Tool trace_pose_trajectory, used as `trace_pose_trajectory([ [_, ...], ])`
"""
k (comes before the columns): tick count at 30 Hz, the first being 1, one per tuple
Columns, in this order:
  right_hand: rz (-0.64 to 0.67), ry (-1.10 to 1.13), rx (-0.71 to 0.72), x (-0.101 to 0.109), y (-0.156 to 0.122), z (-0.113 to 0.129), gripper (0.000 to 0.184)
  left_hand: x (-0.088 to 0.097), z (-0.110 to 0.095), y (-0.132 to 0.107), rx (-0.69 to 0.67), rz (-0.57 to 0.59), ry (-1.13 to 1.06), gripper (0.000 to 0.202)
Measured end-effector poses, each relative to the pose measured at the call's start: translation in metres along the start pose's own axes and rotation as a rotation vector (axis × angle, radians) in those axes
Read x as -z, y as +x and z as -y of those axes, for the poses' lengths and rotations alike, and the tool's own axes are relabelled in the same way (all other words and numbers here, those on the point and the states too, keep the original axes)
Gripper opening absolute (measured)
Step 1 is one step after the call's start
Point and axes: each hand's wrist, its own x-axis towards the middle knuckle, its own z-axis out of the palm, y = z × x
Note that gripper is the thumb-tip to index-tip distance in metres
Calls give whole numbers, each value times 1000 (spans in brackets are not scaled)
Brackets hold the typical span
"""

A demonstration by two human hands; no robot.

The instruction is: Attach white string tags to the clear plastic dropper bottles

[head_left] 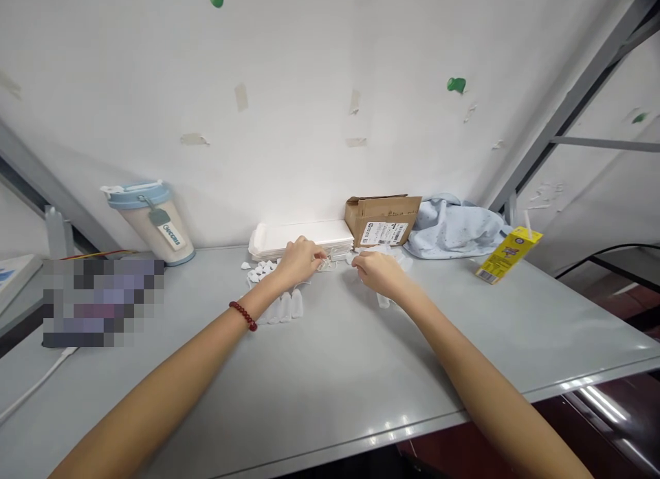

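My left hand (300,260), with a dark red bead bracelet (244,316) on the wrist, reaches to a small pile of tiny pale pieces (328,263). Its thumb and fingers are pinched together at the pile's edge; what is between them is too small to make out. My right hand (380,271) is curled closed beside translucent plastic pieces (405,260), and its fingertips are partly hidden. Near my left wrist lie several white angular pieces (262,270). Just below these, several translucent rounded pieces (285,307) stand in a row on the grey table (330,383).
Behind my hands are a stack of white trays (304,233) and an open cardboard box (389,221). Right of the box lie a light blue cloth (454,228) and a tilted yellow drink carton (508,254) with a straw. A blue-lidded tumbler (155,225) and a white cable (38,383) are left.
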Motion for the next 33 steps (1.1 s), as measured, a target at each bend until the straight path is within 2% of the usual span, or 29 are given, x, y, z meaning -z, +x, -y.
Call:
trace_pose_trajectory([
  [6, 5, 90, 23, 4, -3, 0, 33, 22, 2, -17, 153, -185, -156, 20],
  [12, 50, 132, 44, 6, -8, -3, 35, 33, 3, -45, 261, -292, -273, 25],
  [17, 60, 83, -9, 4, -7, -3, 37, 37, 1, -59, 345, -266, -442, 26],
  [23, 58, 14, -76, -6, -2, -3, 24, 26, 6, -82, 318, -293, -372, 22],
  [28, 12, 44, -46, -6, -1, 2, 21, 19, 13, -96, 259, -313, -272, 20],
  [33, -95, 144, 50, -5, -5, 19, 26, 22, -1, -99, 289, -288, -374, 19],
])
